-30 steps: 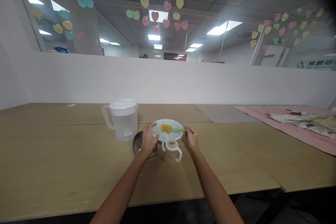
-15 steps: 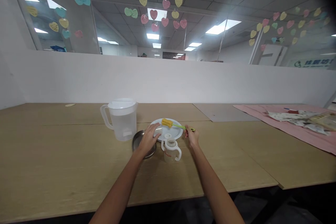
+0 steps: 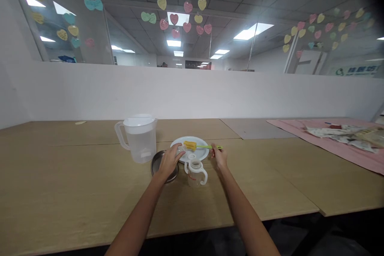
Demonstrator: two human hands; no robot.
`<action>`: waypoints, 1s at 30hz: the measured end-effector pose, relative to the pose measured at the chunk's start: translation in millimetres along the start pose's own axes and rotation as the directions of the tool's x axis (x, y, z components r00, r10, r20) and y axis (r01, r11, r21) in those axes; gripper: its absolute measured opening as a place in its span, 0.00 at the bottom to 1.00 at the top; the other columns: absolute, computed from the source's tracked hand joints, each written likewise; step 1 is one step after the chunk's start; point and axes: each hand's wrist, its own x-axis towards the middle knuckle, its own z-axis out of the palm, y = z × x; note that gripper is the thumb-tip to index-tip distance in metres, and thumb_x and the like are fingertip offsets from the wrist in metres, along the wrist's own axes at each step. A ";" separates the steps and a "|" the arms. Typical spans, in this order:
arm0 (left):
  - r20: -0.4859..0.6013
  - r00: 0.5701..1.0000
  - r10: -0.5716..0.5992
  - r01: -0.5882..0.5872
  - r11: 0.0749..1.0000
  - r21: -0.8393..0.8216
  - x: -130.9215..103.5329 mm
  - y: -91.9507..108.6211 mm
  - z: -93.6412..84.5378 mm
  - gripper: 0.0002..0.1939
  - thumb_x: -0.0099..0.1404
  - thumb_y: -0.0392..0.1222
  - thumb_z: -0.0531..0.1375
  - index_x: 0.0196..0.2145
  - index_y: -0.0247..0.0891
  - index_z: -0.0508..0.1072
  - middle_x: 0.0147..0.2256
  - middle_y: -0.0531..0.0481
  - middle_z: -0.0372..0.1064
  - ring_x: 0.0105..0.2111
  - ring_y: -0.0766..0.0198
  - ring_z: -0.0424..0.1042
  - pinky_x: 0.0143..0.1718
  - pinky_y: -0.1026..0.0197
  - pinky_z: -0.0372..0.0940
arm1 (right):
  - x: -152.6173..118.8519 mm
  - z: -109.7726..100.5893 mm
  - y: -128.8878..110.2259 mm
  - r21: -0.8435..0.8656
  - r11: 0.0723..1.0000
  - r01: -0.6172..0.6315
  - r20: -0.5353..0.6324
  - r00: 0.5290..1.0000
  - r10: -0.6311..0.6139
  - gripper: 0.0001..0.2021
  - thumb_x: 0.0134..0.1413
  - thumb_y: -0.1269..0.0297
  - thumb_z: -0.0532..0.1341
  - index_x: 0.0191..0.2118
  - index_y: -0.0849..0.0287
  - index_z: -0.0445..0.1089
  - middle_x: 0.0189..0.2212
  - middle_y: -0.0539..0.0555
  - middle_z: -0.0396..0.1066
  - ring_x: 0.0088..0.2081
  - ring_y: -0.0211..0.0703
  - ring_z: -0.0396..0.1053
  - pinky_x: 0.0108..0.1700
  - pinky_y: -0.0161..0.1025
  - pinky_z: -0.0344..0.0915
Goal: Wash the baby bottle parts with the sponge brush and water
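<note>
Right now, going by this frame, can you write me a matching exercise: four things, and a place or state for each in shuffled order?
1. brush
2. pitcher
3. two-handled bottle
4. pink cloth

A. beneath packets, far right
B. open-topped, at the near side of the white plate
C. gripped by the right hand
D. leftmost of the four

Pairs: 1-C, 2-D, 3-B, 4-A

Blue "居坊" on sign (image 3: 357,71), red print (image 3: 192,178) on bottle (image 3: 195,171) too small
</note>
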 end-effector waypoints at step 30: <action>-0.196 0.965 -0.173 0.040 0.839 -0.543 -4.0 4.0 17.0 0.21 0.53 0.45 0.61 0.45 0.38 0.66 0.45 0.44 0.66 0.44 0.59 0.68 0.43 0.56 0.66 | -12.7 3.8 -22.8 0.256 0.908 -0.332 0.356 0.905 0.231 0.10 0.42 0.61 0.63 0.22 0.62 0.65 0.11 0.45 0.62 0.12 0.28 0.56 0.14 0.27 0.59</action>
